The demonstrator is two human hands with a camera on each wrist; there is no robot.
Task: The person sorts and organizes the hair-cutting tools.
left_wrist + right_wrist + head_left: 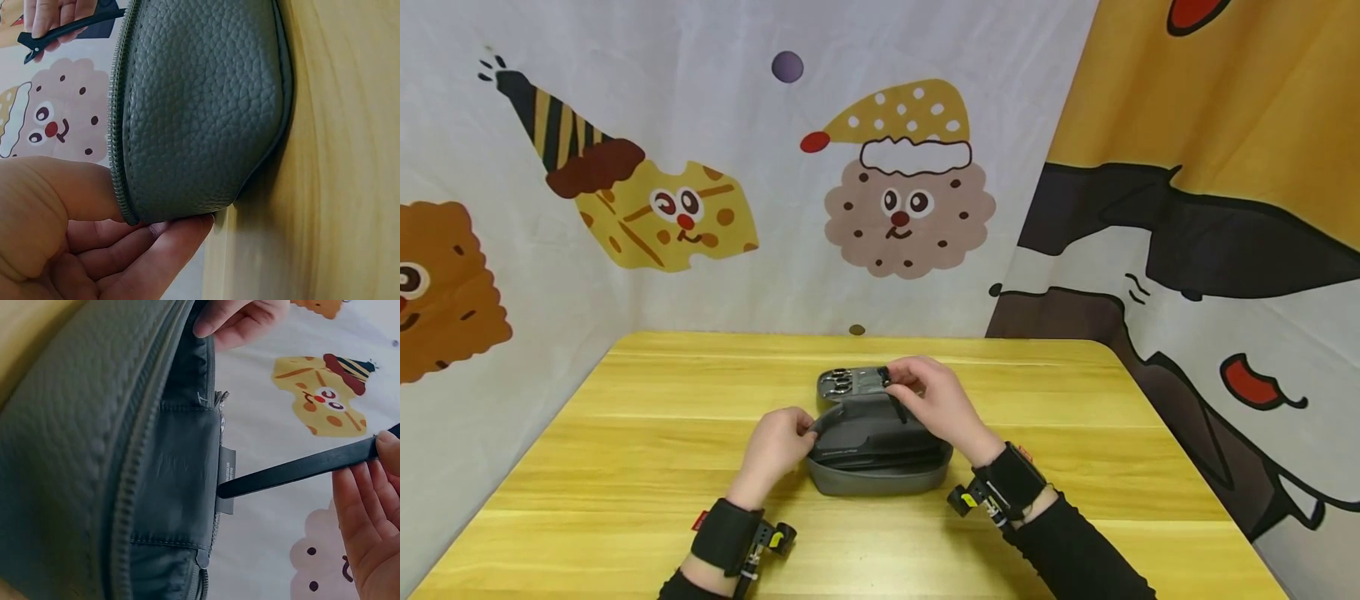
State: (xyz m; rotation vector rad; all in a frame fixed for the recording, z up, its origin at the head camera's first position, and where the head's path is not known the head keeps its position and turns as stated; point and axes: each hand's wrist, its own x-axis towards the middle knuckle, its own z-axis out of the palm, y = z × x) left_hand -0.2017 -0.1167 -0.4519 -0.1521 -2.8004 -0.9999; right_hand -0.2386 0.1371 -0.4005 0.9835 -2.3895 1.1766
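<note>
A grey pebbled-leather zip pouch (880,482) lies unzipped on the table, its dark lining (178,469) showing in the right wrist view. At its left end my left hand (775,446) pinches the zipped rim, thumb on the zip (119,144) and fingers against the leather below. Over the pouch's far side, my right hand (936,404) holds a long black hair clip (300,467) by its lever end. The clip's tapered tip points toward the pouch and overlaps a small label on the far edge in the right wrist view.
Right behind the pouch lies an open grey case (871,381) with several shiny metal tools, apparently a manicure set. Both stand on a wood-grain table (662,467). A cartoon-printed cloth (737,100) hangs behind the table and along its sides.
</note>
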